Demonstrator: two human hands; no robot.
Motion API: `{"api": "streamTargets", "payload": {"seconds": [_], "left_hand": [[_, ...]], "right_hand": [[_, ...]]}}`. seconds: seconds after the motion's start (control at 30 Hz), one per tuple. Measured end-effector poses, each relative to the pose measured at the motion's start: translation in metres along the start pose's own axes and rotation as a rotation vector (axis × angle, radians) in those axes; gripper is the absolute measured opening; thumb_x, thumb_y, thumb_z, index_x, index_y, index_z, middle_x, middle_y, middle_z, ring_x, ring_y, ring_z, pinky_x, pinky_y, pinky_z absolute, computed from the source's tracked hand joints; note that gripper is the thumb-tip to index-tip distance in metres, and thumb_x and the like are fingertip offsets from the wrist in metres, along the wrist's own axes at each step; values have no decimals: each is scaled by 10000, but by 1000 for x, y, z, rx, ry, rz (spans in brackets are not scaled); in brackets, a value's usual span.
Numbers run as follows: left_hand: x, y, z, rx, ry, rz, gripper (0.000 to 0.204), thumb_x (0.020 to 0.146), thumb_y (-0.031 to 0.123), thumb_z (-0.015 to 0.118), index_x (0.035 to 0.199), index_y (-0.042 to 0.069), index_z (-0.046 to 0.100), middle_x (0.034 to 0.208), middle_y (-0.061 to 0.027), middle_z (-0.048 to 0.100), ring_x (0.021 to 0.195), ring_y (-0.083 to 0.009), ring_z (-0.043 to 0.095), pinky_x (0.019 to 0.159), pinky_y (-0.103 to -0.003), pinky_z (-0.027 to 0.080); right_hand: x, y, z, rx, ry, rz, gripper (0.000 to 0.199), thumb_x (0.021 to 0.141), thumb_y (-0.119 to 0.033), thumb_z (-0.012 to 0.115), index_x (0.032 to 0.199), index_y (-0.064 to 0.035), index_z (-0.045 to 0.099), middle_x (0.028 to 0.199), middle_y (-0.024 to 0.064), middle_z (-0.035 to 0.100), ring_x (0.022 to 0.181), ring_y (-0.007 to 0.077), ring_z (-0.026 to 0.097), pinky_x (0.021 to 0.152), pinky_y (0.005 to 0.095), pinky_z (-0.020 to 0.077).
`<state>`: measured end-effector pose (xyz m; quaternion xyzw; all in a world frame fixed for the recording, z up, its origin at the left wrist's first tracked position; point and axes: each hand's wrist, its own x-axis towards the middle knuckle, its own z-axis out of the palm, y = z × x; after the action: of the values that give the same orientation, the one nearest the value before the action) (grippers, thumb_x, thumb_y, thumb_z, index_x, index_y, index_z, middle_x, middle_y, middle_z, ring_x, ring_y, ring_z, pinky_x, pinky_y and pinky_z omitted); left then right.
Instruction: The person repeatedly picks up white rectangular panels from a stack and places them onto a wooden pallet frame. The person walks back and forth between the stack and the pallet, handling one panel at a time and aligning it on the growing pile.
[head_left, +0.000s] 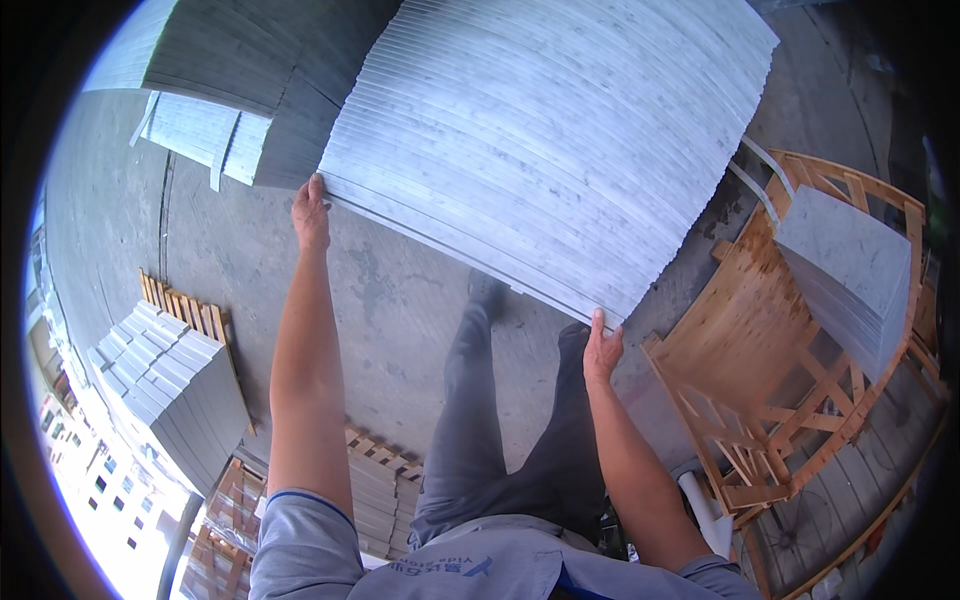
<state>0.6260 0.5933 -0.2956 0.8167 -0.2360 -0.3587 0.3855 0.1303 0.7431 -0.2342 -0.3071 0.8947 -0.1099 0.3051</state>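
Note:
A large stack of thin white-grey marble slabs [560, 130], packed edge to edge with their long edges upward, fills the upper middle. Along its near side, a dark line sets the front slab [465, 250] slightly off from the others. My left hand [312, 212] is closed on this slab's left corner, thumb on top. At the right corner, my right hand [602, 348] grips the same slab, its thumb also over the top edge. Both arms are stretched forward. The fingers behind the slab are partly hidden, and so is its lower edge.
More slab stacks [225, 50] stand at the upper left, one with a strap [222, 160]. A wooden crate [740, 330] holding a slab bundle [850, 260] lies at right. Slabs on a pallet [165, 370] are at lower left. My feet stand on concrete floor [380, 290] close to the stack.

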Motion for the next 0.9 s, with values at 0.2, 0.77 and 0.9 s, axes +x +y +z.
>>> {"api": "streamTargets", "payload": {"seconds": [0.2, 0.77, 0.9], "left_hand": [[0, 2, 0, 28, 17, -4, 611, 840, 511, 557, 1130, -27, 566, 1022, -90, 604, 924, -173, 552, 760, -308, 455], [-12, 5, -4, 53, 50, -33, 579, 848, 494, 556, 1083, -34, 590, 927, -80, 593, 857, -161, 533, 750, -306, 444], [-12, 4, -4, 59, 64, -31, 571, 844, 503, 560, 1047, -29, 603, 862, -63, 586, 808, -150, 516, 724, -300, 436]], "right_hand": [[0, 0, -2, 26, -53, 34, 710, 821, -530, 542, 1110, 117, 498, 1061, 285, 574, 1020, 397, 541, 866, 406, 418], [-5, 9, 4, 40, 3, 22, 630, 809, -514, 573, 1026, 76, 536, 974, 271, 607, 942, 403, 579, 803, 431, 443], [-4, 12, 5, 13, 1, 26, 646, 808, -544, 554, 1031, 61, 539, 976, 269, 608, 941, 407, 577, 803, 437, 442]]}}
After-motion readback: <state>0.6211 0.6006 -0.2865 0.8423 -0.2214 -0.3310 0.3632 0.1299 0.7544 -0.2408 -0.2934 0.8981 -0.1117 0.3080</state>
